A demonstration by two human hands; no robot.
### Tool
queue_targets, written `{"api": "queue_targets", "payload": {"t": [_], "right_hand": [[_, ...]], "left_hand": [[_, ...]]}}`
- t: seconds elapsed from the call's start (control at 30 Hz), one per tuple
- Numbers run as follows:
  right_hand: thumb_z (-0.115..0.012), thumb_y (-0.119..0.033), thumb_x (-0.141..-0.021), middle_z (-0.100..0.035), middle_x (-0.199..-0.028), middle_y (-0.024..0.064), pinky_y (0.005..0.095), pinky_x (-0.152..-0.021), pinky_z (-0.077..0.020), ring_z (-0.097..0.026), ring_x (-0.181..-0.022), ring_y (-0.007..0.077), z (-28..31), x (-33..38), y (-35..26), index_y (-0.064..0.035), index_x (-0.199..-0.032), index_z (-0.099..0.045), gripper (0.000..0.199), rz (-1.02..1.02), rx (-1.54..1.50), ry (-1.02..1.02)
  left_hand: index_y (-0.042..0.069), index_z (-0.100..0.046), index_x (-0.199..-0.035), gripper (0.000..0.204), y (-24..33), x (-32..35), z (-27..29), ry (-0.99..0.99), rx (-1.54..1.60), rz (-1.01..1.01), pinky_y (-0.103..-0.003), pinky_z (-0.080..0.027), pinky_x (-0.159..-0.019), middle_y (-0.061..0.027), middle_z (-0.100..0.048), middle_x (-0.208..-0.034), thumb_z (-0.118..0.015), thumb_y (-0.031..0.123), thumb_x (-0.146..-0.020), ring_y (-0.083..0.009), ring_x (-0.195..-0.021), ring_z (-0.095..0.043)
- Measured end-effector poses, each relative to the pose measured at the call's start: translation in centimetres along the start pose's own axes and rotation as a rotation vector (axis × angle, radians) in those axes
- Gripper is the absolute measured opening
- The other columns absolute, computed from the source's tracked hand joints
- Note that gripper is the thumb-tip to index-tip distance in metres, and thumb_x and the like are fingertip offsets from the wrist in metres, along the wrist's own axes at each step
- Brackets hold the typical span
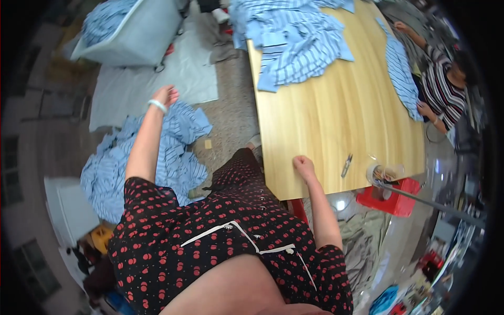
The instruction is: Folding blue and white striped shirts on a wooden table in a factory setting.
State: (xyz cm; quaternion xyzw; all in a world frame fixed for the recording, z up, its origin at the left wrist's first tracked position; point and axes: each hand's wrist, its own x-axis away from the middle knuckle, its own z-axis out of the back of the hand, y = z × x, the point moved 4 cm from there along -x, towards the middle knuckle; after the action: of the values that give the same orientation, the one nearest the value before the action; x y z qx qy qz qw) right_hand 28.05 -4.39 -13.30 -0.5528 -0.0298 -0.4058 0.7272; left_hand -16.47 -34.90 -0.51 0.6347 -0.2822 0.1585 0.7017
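Observation:
My left hand [167,96] is held out at the left, a pale bracelet [157,106] on its wrist. Its fingers are loosely bent and apart, with nothing in them. Below it a heap of blue striped garments [142,152] lies on the floor. My right hand [304,169] is closed in a loose fist over the near left part of the wooden table [336,121], and nothing shows in it. To its right lie small thread snips [346,165]. More blue striped shirts [304,52] are spread at the table's far end.
A grey wheeled bin [136,37] with striped cloth stands at the far left. At the table's right side a co-worker [443,89] touches a striped piece [401,73]. Clear tubs [375,173] stand at the near right corner, beside a red stool [394,198].

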Motion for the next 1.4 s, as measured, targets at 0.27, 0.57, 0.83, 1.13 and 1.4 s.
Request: {"api": "queue_targets", "payload": {"t": [0.27, 0.57, 0.83, 1.13, 1.4], "right_hand": [[-0.053, -0.025, -0.072, -0.057, -0.066, 0.0087, 0.0281, -0.058, -0.0422, -0.055, -0.062, 0.0179, -0.2, 1.7, -3.3, -0.0056, -0.075, -0.058, 0.020, -0.081, 0.132, 0.154], [-0.053, -0.023, -0.075, -0.055, -0.060, 0.0063, 0.0268, -0.055, -0.0411, -0.053, -0.058, 0.0149, 0.7, 0.4, -1.8, -0.0026, -0.074, -0.057, 0.021, -0.248, 0.001, 0.164], [-0.048, -0.017, -0.079, -0.047, -0.057, -0.0009, 0.0204, -0.049, -0.0344, -0.045, -0.055, 0.0078, 6.0, -4.6, -8.5, -0.0061, -0.071, -0.054, 0.015, -0.236, -0.807, 0.235], [-0.054, -0.022, -0.076, -0.057, -0.088, 0.0085, 0.0269, -0.072, -0.0441, -0.055, -0.079, 0.0165, 6.2, -2.9, -22.7, -0.0007, -0.104, -0.049, 0.035, -0.353, -1.257, 0.030], [-0.050, -0.006, -0.076, -0.057, -0.087, 0.0045, 0.0228, -0.064, -0.0432, -0.054, -0.072, 0.0101, 9.5, -1.3, -25.1, -0.0004, -0.097, -0.051, 0.023, 0.046, -0.826, 0.093]], "left_hand": [[-0.001, -0.051, -0.095, 0.041, -0.2, -11.8, -28.4, -0.180, -0.716, -0.052, -0.036, -0.045, -0.056, -0.0129, -0.058, -0.082, -0.053, 0.035, -0.074, -0.0240, -0.066, -0.057], [0.001, -0.047, -0.110, 0.058, 0.7, -13.0, -35.8, -0.065, -0.717, -0.136, -0.039, -0.038, -0.083, -0.0193, -0.047, -0.111, -0.056, 0.040, -0.068, -0.0310, -0.100, -0.047], [0.004, -0.055, -0.087, 0.016, 11.5, 15.6, -37.5, -1.401, -0.293, -0.899, -0.024, -0.041, -0.058, -0.0019, -0.054, -0.077, -0.054, 0.010, -0.072, -0.0094, -0.067, -0.050], [0.001, -0.052, -0.089, 0.022, -4.3, 23.9, -33.0, -1.937, -0.535, -0.264, -0.027, -0.041, -0.071, -0.0078, -0.054, -0.095, -0.059, 0.015, -0.073, -0.0174, -0.087, -0.051], [0.003, -0.053, -0.079, 0.037, -1.9, 6.2, -36.4, -1.134, 0.231, 0.507, -0.028, -0.046, -0.065, -0.0099, -0.057, -0.076, -0.042, 0.038, -0.082, -0.0176, -0.068, -0.055]]}}
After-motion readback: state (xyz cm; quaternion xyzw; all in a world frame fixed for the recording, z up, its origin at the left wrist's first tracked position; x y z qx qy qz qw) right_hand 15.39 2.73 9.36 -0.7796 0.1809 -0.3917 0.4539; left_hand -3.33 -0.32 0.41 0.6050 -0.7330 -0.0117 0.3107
